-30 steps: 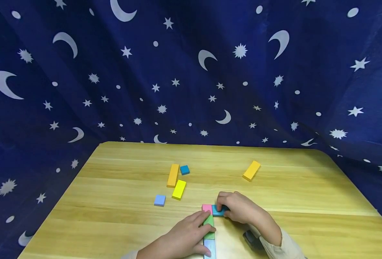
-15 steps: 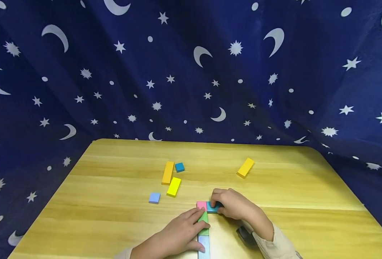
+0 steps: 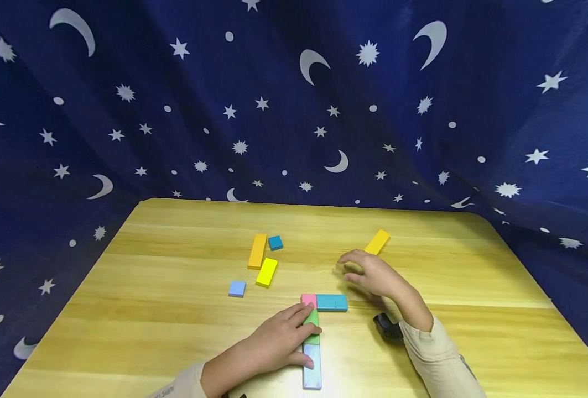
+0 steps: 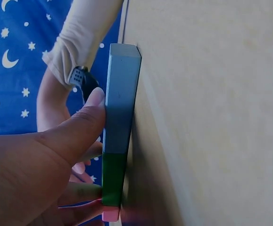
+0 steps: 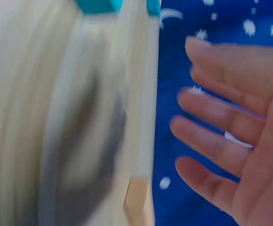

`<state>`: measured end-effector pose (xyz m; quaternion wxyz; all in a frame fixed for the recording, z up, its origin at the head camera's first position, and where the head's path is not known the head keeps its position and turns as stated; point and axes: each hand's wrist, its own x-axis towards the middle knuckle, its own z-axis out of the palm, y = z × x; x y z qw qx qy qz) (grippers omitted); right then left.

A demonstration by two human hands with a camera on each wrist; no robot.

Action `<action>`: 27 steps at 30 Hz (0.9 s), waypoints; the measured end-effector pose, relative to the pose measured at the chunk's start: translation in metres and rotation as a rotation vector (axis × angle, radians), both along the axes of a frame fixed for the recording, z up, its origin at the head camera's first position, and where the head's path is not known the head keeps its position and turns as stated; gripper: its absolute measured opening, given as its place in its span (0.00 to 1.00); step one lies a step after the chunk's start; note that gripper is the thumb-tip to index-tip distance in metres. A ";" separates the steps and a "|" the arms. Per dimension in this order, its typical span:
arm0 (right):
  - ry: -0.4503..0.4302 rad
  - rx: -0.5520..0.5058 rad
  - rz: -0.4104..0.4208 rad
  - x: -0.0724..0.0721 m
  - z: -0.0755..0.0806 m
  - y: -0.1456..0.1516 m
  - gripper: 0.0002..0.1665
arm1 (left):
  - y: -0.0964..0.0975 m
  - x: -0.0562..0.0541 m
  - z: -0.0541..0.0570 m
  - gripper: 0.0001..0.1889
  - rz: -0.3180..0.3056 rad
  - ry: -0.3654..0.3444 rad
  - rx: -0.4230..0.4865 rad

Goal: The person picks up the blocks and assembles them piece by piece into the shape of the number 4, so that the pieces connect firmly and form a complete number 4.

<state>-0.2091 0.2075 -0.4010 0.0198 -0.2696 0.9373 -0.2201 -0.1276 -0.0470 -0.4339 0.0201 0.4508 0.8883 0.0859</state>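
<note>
My left hand (image 3: 277, 344) lies over a row of wooden blocks: a pink block (image 3: 308, 299), a green block (image 3: 312, 338) and a light blue block (image 3: 312, 378), set end to end. In the left wrist view its thumb touches the side of the light blue block (image 4: 121, 99), while fingers reach the green and pink ones. A teal block (image 3: 331, 302) extends rightward from the pink one, forming a corner. Above and right of it, my right hand (image 3: 377, 275) holds nothing, its fingers extended and parted. An orange block (image 3: 377, 241) lies just beyond that hand, partly covered by it.
Further left lie another orange block (image 3: 256, 251), a dark blue square block (image 3: 275, 242), a yellow block (image 3: 266, 272) and a small periwinkle block (image 3: 237, 288). A black wrist device (image 3: 387, 326) hangs under the right wrist. A starry blue curtain (image 3: 274, 83) stands behind the wooden table (image 3: 184, 309).
My right hand has let go of the teal block and moved away toward the right orange block. The left hand keeps its place on the row. The head view has tilted slightly.
</note>
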 end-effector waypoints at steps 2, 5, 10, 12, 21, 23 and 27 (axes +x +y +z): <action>-0.002 -0.010 -0.091 -0.007 -0.002 0.010 0.23 | 0.000 -0.001 -0.001 0.29 0.002 0.009 0.000; -0.038 -0.013 -0.218 -0.016 -0.007 0.025 0.32 | 0.001 -0.001 -0.002 0.29 -0.004 0.017 0.001; -0.094 -0.030 -0.341 -0.029 -0.014 0.042 0.43 | 0.001 -0.001 0.000 0.29 -0.001 0.007 -0.011; -0.115 -0.045 -0.363 -0.034 -0.016 0.046 0.46 | 0.001 -0.001 0.001 0.29 0.001 0.002 -0.016; -0.161 -0.080 -0.416 -0.046 -0.017 0.057 0.50 | 0.002 -0.002 0.001 0.29 0.004 -0.005 -0.002; -0.164 -0.080 -0.421 -0.048 -0.018 0.058 0.50 | 0.002 -0.002 0.001 0.29 0.005 -0.013 -0.002; -0.139 -0.083 -0.419 -0.052 -0.020 0.060 0.50 | 0.001 -0.002 0.000 0.29 0.001 -0.007 0.001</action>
